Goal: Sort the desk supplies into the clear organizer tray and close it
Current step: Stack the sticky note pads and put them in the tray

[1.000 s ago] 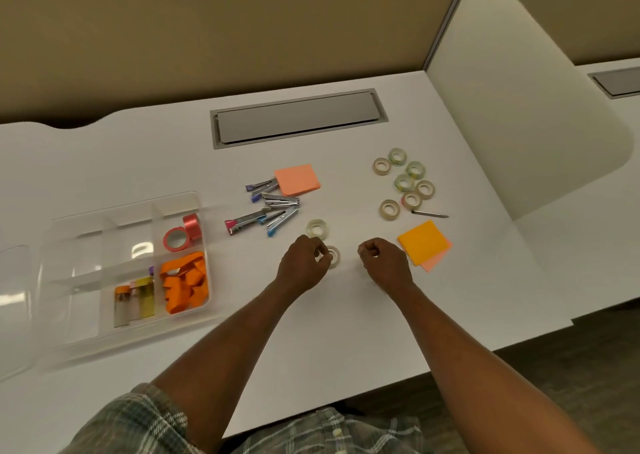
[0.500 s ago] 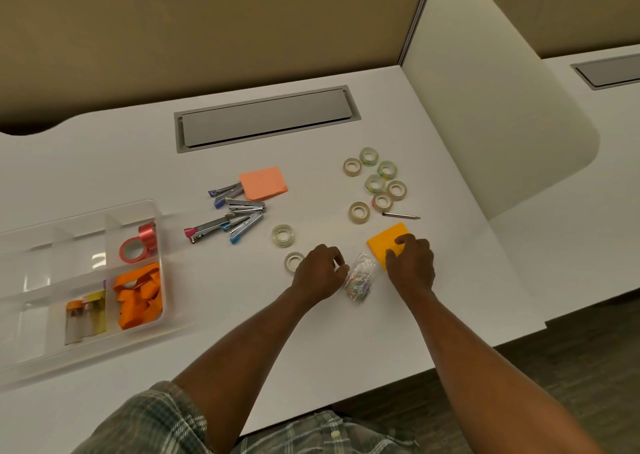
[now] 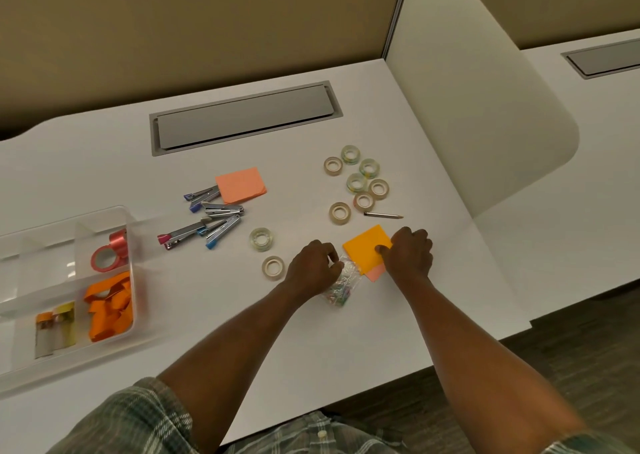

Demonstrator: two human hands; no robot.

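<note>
Item: bag (image 3: 341, 287), apparently of clips, on our desk (image 3: 311, 342) mid-front, well right of the tray (image 3: 45, 263). Our left hand (image 3: 313, 270) pinches its top. Our right hand (image 3: 408, 256) grasps the orange pad (image 3: 365, 249) just beside it, thumb on top.

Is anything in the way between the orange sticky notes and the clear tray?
Yes. The left hand, the bag of paper clips and two tape rolls lie between the orange sticky notes that the right hand holds and the clear organizer tray.
</note>
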